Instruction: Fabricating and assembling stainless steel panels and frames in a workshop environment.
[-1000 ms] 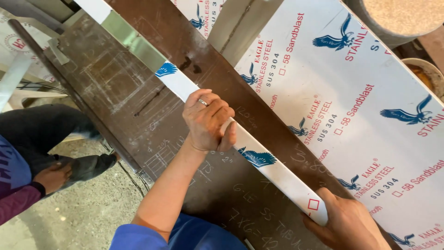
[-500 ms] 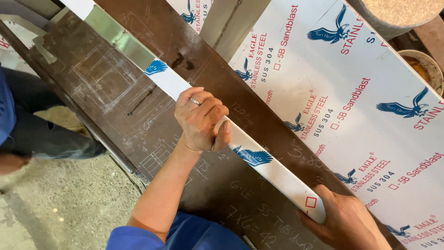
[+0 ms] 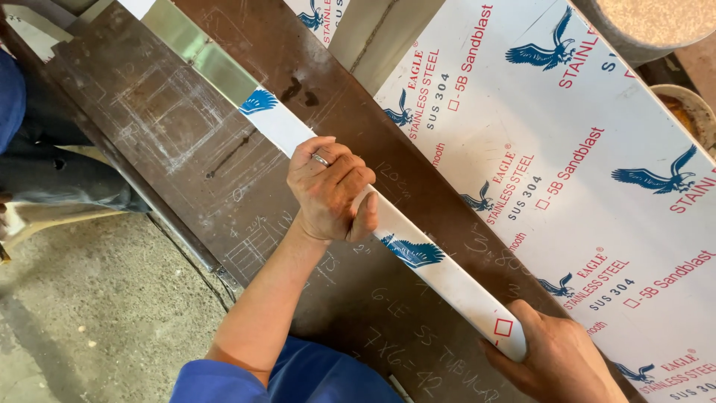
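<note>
A big white sheet [image 3: 597, 186] with blue bird pictures lay on the right, and a dark brown metal tabletop [image 3: 186, 172] with chalk scribbles sat beside it. Across the tabletop, slanting from the top left down to the bottom right, lay a long thin metal strip [image 3: 447, 276], white with film for most of its length and bare and shiny at the far end. The left hand [image 3: 332, 190] was wrapped around the middle of the strip, fingers [image 3: 350, 175] curled tight over the top and thumb tucked under. The right hand [image 3: 559, 362] held the near end, its fingers closed around it. The bare edge of the strip looked sharp, so a hand sliding along it could have got cut. The film looked smooth, so the strip might have slipped and twisted if either grip went loose. The far end stuck out a long way, and it could have swung and bumped the person in dark clothes [image 3: 52, 172] standing near the tabletop's far side.
</note>
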